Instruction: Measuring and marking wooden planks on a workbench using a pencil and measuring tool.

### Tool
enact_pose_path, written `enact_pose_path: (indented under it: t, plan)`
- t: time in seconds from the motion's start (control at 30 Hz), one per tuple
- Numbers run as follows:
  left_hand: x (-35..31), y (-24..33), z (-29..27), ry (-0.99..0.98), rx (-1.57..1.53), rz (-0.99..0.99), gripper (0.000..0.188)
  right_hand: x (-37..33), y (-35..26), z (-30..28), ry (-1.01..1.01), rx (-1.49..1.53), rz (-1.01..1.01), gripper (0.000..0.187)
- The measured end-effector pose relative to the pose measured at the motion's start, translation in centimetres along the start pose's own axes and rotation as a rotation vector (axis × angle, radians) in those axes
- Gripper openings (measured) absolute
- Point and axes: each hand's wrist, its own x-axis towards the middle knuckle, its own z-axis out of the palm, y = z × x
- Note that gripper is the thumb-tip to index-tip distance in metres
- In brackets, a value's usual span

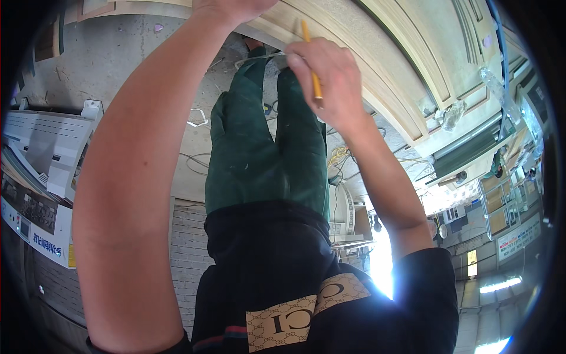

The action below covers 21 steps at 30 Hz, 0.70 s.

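Observation:
My right hand (335, 76) is closed beside the near edge of a pale wooden frame panel (377, 76), with a yellow pencil (316, 87) held slantwise among its fingers. From its fingertips a thin grey rod or strip (259, 56) reaches leftward and bends at its far end; what it is, I cannot make out. My left hand (234, 7) is at the top edge of the picture, close to the wood's left part. Its fingers fall outside the view, so whether it grips anything is hidden.
More pale boards with long grooves (413, 35) lie beyond the panel. Crumpled clear plastic (451, 116) sits at the right. Below are a grey floor with loose cables (339, 156). A white machine (50, 135) stands at the left.

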Motion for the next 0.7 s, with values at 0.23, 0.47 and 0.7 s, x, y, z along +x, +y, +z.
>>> enact_pose_path:
  t: [0.23,0.47,0.7]
  plan:
    - [-0.1,-0.1,0.2,0.067,-0.001,0.032,0.015,0.8,-0.8,2.3,0.064,-0.025,0.071,0.006]
    - [0.0,0.0,0.0,0.047,-0.022,0.034,0.013,0.0,-0.5,2.1,0.107,-0.046,0.134,0.007]
    - [0.0,0.4,-0.4,-0.034,0.001,0.023,0.012,-5.2,1.3,-1.1,0.090,-0.079,0.237,0.008]
